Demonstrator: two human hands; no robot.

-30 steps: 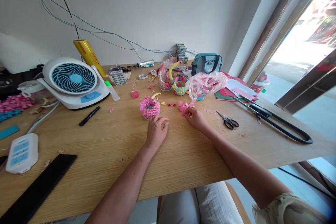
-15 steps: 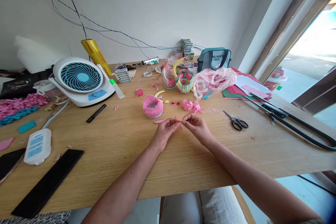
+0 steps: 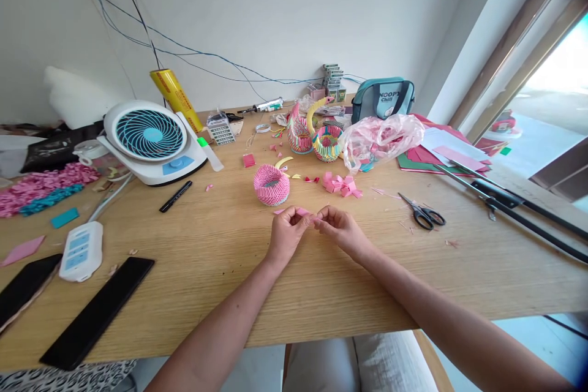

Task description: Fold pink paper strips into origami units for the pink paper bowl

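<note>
The left hand and right hand form a pressed-together grip, pinching a narrow pink paper strip just above the table, its long axis running left to right, most of its length nearer the left hand.

The left hand and the right hand curl inward, knuckles up, their fingertips meeting in a tight pinch. Behind the fingers, the left wrist and right wrist bend slightly. The bare left forearm and right forearm slant in from the lower corners, converging toward the fingers.
</note>
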